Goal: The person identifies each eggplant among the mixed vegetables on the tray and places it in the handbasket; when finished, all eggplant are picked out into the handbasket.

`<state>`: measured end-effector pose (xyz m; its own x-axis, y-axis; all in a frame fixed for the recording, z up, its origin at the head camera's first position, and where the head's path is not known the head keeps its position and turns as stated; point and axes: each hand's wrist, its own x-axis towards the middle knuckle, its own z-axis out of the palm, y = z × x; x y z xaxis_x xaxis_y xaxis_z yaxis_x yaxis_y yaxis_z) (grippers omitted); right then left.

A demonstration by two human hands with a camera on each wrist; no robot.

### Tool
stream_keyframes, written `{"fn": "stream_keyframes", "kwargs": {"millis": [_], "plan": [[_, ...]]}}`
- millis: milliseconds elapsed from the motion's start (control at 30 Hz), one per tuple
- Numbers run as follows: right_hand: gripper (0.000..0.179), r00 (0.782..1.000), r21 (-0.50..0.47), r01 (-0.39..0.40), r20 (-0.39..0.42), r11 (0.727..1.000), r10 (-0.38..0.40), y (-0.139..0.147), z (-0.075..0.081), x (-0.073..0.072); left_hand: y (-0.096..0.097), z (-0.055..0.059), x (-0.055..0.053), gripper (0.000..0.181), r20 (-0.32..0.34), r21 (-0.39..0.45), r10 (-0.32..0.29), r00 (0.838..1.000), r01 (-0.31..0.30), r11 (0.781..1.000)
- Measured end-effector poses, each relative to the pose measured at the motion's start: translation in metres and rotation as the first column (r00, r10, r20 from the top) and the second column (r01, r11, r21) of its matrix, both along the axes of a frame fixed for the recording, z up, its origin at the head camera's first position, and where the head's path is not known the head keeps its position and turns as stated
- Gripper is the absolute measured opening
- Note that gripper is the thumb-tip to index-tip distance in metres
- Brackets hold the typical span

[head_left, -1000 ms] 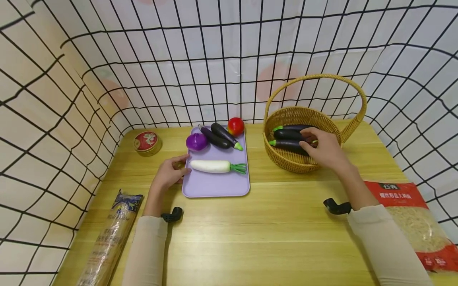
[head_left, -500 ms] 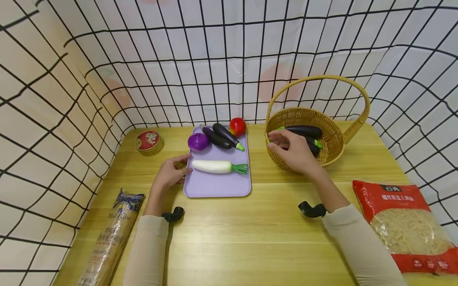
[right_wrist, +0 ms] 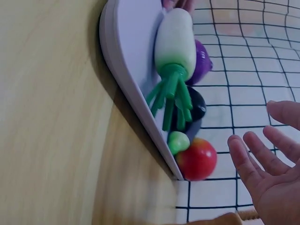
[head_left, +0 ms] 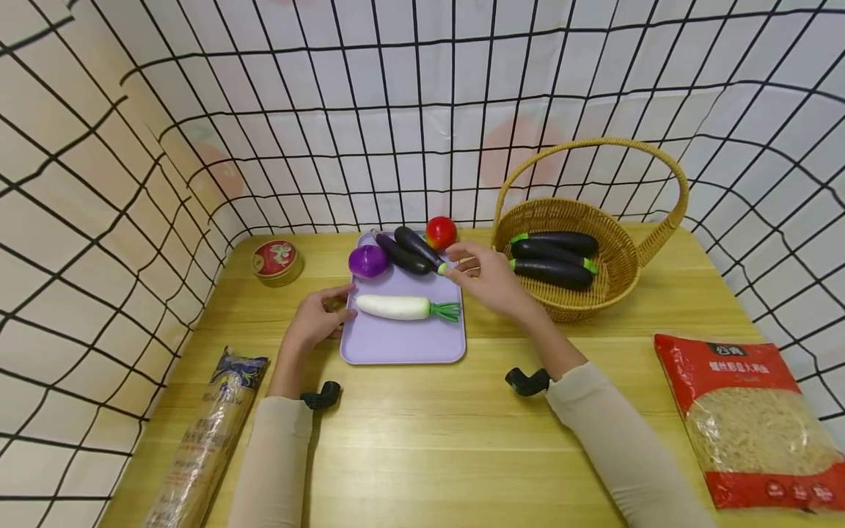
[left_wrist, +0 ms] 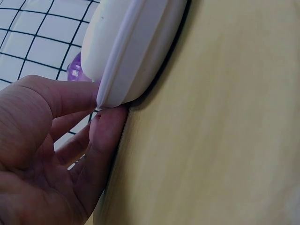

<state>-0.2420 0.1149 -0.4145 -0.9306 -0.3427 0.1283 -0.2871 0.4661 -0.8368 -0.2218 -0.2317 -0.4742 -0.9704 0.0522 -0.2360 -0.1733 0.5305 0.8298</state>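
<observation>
At the left edge of a lilac tray (head_left: 403, 345), my left hand (head_left: 315, 317) pinches the rim between thumb and fingers, as the left wrist view shows. A white radish (head_left: 394, 307) with green leaves lies across the tray. Behind it are a purple onion (head_left: 367, 262), two dark eggplants (head_left: 404, 258) and a round red fruit (head_left: 441, 233) at the back right corner. My right hand (head_left: 494, 280) hovers by the tray's right edge, near an eggplant's green tip. In the right wrist view its fingers (right_wrist: 269, 154) are spread and hold nothing.
Right of the tray stands a wicker basket (head_left: 569, 314) with a tall handle and several eggplants (head_left: 553, 273). A red pasta bag (head_left: 746, 422) lies at the right, a noodle packet (head_left: 207, 433) at the left. Behind the tray's left side sits a round tin (head_left: 277, 262). Black wire mesh surrounds the table.
My right hand has left the basket and moved left to the tray's right edge, with nothing in it. The eggplants in the basket are uncovered now. My left hand stays at the tray.
</observation>
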Motion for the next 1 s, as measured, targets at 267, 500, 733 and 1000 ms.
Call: {"fn": "stream_keyframes", "kwargs": {"millis": [267, 500, 733, 1000], "plan": [[0.049, 0.998, -0.005, 0.003, 0.069, 1.0, -0.003, -0.017, -0.011, -0.014, -0.001, 0.0, -0.001, 0.058, 0.001, 0.013, 0.003, 1.0, -0.003, 1.0], [0.05, 0.994, 0.037, 0.033, 0.101, 0.999, -0.037, -0.03, -0.021, -0.023, 0.0, 0.0, -0.001, 0.058, -0.002, 0.005, 0.002, 1.0, -0.002, 1.0], [0.051, 0.991, 0.061, 0.057, 0.118, 0.997, -0.063, -0.039, -0.028, -0.03, 0.0, 0.0, 0.0, 0.058, -0.005, 0.008, -0.002, 1.0, 0.002, 1.0], [0.052, 0.986, 0.09, 0.102, 0.126, 0.991, -0.113, -0.052, -0.037, -0.037, 0.0, 0.0, -0.001, 0.058, -0.013, 0.006, -0.002, 1.0, 0.002, 1.0]]}}
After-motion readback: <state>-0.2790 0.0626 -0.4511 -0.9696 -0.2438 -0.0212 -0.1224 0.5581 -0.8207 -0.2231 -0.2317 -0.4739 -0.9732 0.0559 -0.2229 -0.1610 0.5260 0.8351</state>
